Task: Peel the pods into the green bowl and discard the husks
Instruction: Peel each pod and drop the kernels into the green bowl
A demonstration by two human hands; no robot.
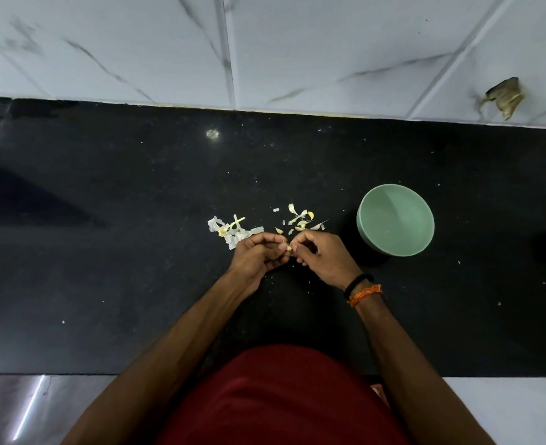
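I've got both hands low over the black speckled stone counter (104, 284), working one small pale pod (287, 248); it sits pinched right between the fingertips, the left hand (259, 255) curled round it from one side, the right hand (321, 256) nipping its other end with thumb and forefinger; both sets of fingers are bent tight on it, nothing slack. The round pale-green bowl (395, 220) waits just beyond and outboard of my right knuckles, and I can see nothing in it. The heap of white papery husks (230, 231) lies just past my left fingertips; a scatter of yellowish slivers (300, 220), husk or unpeeled pods I cannot tell, lies just ahead of the right ones. My read: this is the strip itself; hold the pod steady with the left, let the right nail catch the loose skin at the tip and draw it away in one pull; don't squeeze, or it may shoot out across the counter.
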